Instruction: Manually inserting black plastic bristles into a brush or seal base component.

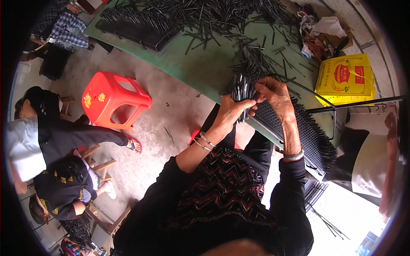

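Note:
Upright in my left hand (pixel 230 113) is a bundle of thin black sticks (pixel 242 87), with the fingers wrapped round it and the thumb across its front. My right hand (pixel 275 96) meets the bundle's right side, thumb and fingers pinched together; what lies between those fingertips is too small to make out. Just below and right of my right hand, a black perforated tray (pixel 275 117) lies along the table's near edge. Rows of black sticks (pixel 318 138) stand up from its right part. Several more sticks lie loose behind the bundle.
A heap of black sticks (pixel 213 17) covers the back of the green table (pixel 177 64). Another stick-filled tray (pixel 145 36) stands at its far left. A yellow bag (pixel 341 81) and a black metal rod frame (pixel 333 109) are at right. Left are a red stool (pixel 100 104) and seated people.

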Motion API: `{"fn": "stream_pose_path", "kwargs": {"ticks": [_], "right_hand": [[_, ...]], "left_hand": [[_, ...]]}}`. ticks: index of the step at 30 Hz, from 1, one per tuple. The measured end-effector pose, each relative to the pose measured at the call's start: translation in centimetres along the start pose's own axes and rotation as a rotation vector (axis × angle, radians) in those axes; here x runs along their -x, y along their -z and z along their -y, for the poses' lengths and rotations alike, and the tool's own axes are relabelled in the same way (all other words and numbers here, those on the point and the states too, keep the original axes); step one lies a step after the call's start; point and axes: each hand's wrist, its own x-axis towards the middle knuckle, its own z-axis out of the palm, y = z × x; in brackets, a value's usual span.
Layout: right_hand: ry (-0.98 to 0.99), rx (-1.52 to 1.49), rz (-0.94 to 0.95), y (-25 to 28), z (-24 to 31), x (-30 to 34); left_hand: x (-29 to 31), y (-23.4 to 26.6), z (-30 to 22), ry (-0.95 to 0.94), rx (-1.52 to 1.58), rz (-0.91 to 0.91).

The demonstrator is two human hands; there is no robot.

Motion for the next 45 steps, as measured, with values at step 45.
{"fn": "stream_pose_path", "kwargs": {"ticks": [45], "right_hand": [[0.522, 0.795, -0.479, 0.6, -0.5, -3.1]], "left_hand": [[-0.9, 1.5, 1.2, 0.086, 0.317, -0.059]]}}
